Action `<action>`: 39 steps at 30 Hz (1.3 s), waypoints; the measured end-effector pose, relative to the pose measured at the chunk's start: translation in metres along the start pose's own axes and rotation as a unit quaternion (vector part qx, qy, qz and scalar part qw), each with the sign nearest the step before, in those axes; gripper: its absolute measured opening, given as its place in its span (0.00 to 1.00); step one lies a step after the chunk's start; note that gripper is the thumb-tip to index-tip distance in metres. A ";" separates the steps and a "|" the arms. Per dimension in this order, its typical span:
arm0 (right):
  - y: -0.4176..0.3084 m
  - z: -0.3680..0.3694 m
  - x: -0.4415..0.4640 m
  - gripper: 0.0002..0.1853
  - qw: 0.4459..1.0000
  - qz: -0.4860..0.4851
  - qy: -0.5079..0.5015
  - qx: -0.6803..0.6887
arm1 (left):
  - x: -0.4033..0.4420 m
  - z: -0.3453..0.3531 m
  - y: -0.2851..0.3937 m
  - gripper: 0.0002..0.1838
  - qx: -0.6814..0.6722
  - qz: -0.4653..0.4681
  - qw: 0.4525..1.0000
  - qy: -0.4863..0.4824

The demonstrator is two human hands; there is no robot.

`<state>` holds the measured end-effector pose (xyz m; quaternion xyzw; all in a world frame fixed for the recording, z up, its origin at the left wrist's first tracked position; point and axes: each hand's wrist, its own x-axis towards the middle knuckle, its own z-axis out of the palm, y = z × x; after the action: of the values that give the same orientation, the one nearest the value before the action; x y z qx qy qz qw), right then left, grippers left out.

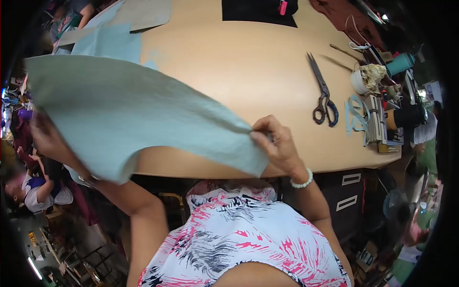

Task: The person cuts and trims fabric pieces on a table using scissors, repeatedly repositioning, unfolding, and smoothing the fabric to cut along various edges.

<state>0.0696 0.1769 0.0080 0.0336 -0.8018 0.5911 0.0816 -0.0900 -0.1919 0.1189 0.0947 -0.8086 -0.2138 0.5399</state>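
Observation:
A large curved piece of light blue-green material [143, 110] stretches above the wooden table. My right hand [277, 142] pinches its right edge between thumb and fingers. My left hand [55, 138] is at the left side of the piece, partly behind it and blurred, so its fingers are hard to make out. Dark-handled scissors [324, 93] lie on the table to the right of my right hand, blades pointing away from me.
The table [267, 71] bears more blue material [107, 45] at back left, black fabric [253, 12] with a pink marker [283, 7], and blue strips [357, 117] beside stacked tools [376, 119] at right. A person [40, 191] is at left.

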 end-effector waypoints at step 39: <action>0.058 -0.109 -0.002 0.14 0.779 0.241 0.210 -0.540 | -0.210 0.066 0.162 0.34 -0.284 0.417 0.657 -0.561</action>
<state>0.0723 0.2981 -0.0152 -0.3352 -0.9344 0.0544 0.1080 -0.0543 0.0494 -0.0047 -0.5480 -0.8126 -0.1976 0.0170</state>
